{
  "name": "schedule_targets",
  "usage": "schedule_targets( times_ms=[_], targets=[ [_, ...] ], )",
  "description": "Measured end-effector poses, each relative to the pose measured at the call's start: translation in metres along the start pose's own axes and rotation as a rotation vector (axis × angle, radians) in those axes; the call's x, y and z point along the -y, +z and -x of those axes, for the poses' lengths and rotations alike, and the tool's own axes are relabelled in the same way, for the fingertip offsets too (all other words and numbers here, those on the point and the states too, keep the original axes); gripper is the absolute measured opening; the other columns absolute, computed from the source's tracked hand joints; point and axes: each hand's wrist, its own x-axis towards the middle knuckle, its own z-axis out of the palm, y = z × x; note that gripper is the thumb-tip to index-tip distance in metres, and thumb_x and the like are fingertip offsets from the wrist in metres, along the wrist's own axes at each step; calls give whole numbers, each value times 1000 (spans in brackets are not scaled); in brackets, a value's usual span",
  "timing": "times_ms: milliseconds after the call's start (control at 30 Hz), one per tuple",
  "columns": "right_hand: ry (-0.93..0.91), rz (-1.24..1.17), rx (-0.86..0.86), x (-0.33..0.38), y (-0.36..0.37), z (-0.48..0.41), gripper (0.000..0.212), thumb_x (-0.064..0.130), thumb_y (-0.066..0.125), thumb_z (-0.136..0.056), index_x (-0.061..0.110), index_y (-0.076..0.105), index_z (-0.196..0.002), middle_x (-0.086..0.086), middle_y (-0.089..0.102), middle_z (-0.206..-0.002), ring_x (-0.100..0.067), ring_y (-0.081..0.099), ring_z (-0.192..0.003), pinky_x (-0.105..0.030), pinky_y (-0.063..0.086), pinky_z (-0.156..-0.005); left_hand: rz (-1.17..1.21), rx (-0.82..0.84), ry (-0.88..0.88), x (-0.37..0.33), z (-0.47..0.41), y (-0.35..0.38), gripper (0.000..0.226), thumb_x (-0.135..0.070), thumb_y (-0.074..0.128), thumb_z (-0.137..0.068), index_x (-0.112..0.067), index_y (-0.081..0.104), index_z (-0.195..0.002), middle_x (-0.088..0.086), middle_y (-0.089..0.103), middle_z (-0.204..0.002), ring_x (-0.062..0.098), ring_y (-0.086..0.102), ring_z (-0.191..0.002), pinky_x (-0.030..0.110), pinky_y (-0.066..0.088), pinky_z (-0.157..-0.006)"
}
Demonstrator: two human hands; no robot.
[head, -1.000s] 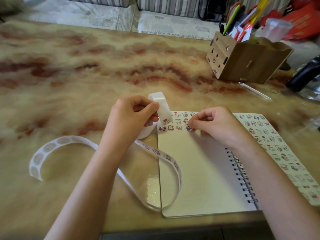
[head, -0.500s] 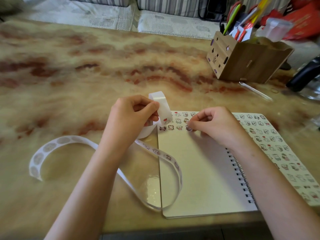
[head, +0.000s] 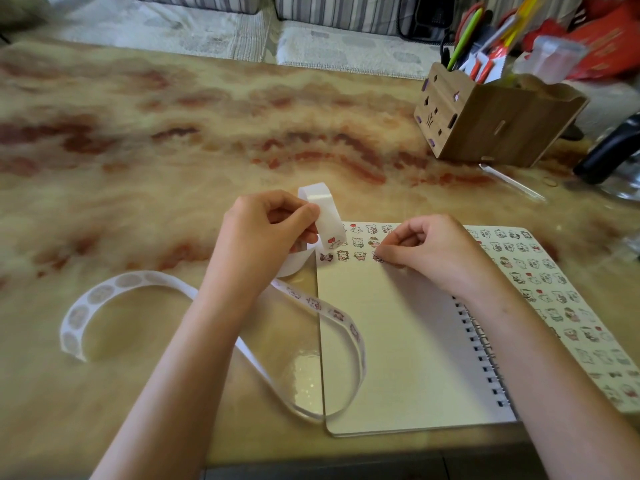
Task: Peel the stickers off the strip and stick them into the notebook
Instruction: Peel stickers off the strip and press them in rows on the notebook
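Observation:
An open spiral notebook (head: 398, 341) lies in front of me, rows of small cartoon stickers (head: 360, 242) along the top of its left page. My left hand (head: 263, 237) pinches a looping white sticker strip (head: 322, 216) just left of the page's top corner; the strip trails down in a long loop (head: 346, 341) across the table and page edge. My right hand (head: 433, 247), fingers curled, presses a small sticker (head: 378, 257) onto the page with its fingertips at the end of the third row.
The strip's emptied end (head: 90, 306) curls at the left on the marbled table (head: 173, 133). A wooden pen holder (head: 491, 123) with pens stands at the back right, a clear pen (head: 512, 181) and a black object (head: 609, 150) beside it.
Almost nothing has moved; both hands stay in place, the right fingertips still on the sticker at the third row's end.

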Motion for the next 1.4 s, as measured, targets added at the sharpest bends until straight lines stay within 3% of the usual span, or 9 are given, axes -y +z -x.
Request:
schedule_targets(
  times_ms=[300, 433, 533, 800, 900, 967, 1067, 1233, 1400],
  targets=[
    [-45, 70, -30, -4, -1, -3, 17, 14, 68, -85, 21, 56, -94, 1, 61, -71, -9, 50, -58, -23, 35, -55, -12, -2, 11, -1, 1, 1, 13, -13, 63, -89, -9, 71, -78, 1, 71, -66, 0, 64, -55, 7, 45, -52],
    [-43, 25, -48, -4, 2, -2, 21, 30, 72, -83, 19, 58, -94, 4, 64, -69, -5, 53, -57, -17, 37, -53, 3, -2, 10, -1, 1, 1, 13, -12, 63, -89, -9, 71, -80, 2, 71, -67, 0, 64, -54, 6, 44, -52],
    [-33, 44, -79, -5, 6, -3, 32, 37, 79, -74, 21, 57, -91, 4, 61, -70, -6, 52, -60, -24, 34, -57, -9, -3, 13, 0, 0, 1, 13, -15, 63, -89, -12, 71, -78, 0, 71, -64, 2, 65, -57, 7, 47, -54],
    [-75, 97, -86, -7, 5, -5, 11, 22, 68, -87, 18, 59, -93, 1, 62, -75, -5, 49, -60, -21, 32, -54, 18, 15, 28, 0, 0, 1, 11, -15, 61, -90, -12, 68, -82, -3, 72, -64, 4, 67, -58, 12, 49, -54],
    [-177, -17, -130, 0, 4, 2, 3, 21, 62, -91, 18, 61, -90, 0, 67, -77, 0, 54, -55, -17, 40, -52, 31, 16, 41, -1, 0, 0, 11, -15, 60, -91, -12, 68, -83, -4, 71, -63, 3, 68, -59, 11, 49, -53],
    [-322, -89, -155, 10, 4, 8, 6, 23, 63, -91, 17, 65, -88, 4, 69, -79, 3, 55, -60, -10, 40, -56, 40, 13, 47, -1, 0, 0, 12, -15, 61, -91, -12, 68, -82, -4, 71, -63, 6, 68, -60, 12, 49, -53],
    [-470, -178, -102, 22, 9, 16, 5, 22, 71, -85, 19, 67, -87, 12, 68, -77, 1, 57, -69, -13, 41, -61, 57, 11, 48, -1, -1, 2, 12, -15, 61, -91, -14, 67, -80, -5, 70, -60, 8, 69, -61, 13, 50, -52],
    [-526, -189, -63, 24, 17, 20, 9, 16, 75, -80, 21, 69, -83, 12, 69, -75, -7, 60, -69, -25, 45, -61, 84, 11, 57, -1, -1, 4, 11, -16, 62, -91, -15, 67, -81, -7, 69, -58, 7, 70, -63, 17, 54, -57],
    [-500, -219, -62, 22, 19, 18, 9, 15, 76, -79, 22, 71, -81, 16, 66, -70, 0, 52, -61, -19, 42, -55, 85, 20, 65, 0, -2, 5, 11, -18, 61, -91, -15, 67, -82, -6, 69, -59, 9, 70, -64, 21, 56, -60]
  ],
)
